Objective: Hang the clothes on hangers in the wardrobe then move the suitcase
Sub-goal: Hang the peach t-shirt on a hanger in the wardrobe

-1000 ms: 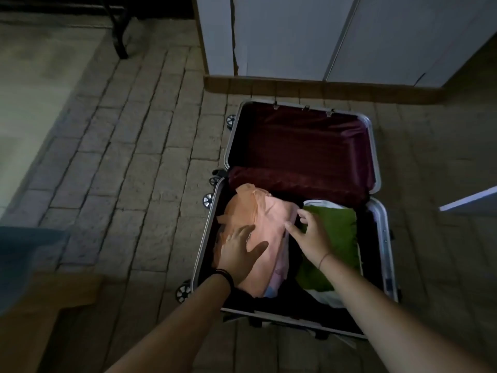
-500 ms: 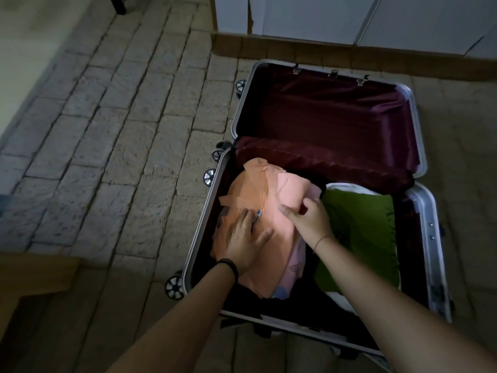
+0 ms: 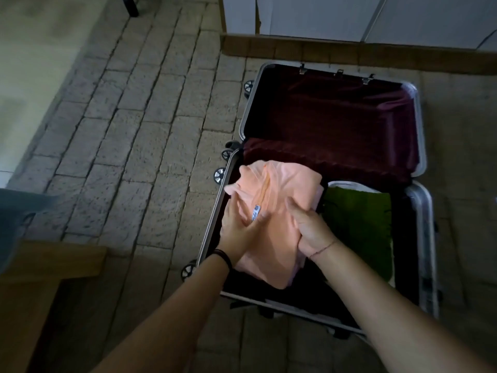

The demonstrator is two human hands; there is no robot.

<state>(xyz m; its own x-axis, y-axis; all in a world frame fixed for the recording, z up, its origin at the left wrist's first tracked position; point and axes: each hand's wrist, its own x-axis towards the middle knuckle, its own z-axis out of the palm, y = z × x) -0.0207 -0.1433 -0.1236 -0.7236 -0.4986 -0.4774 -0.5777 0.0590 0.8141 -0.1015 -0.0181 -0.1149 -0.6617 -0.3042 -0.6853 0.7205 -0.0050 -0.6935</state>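
Note:
An open silver suitcase [image 3: 421, 219] with dark red lining lies flat on the stone floor. In its near half sits a folded peach-pink garment [image 3: 285, 189] with a white label, and to its right a folded green garment [image 3: 357, 227] on top of something white. My left hand [image 3: 238, 232] grips the peach garment's left side, thumb across the cloth. My right hand [image 3: 312, 230] clutches its right side, fingers closed into the fabric. The suitcase's far half holds only lining.
White wardrobe doors [image 3: 309, 17] above a wooden plinth stand just beyond the suitcase. A wooden edge [image 3: 48, 262] sits at the lower left, with a blurred grey-blue object [image 3: 16, 219] above it. A dark furniture leg [image 3: 131, 6] stands at the top left.
Both hands went from resting on the peach garment to closing on its two sides. The camera moved closer and tilted down, shifting the suitcase rightward in view.

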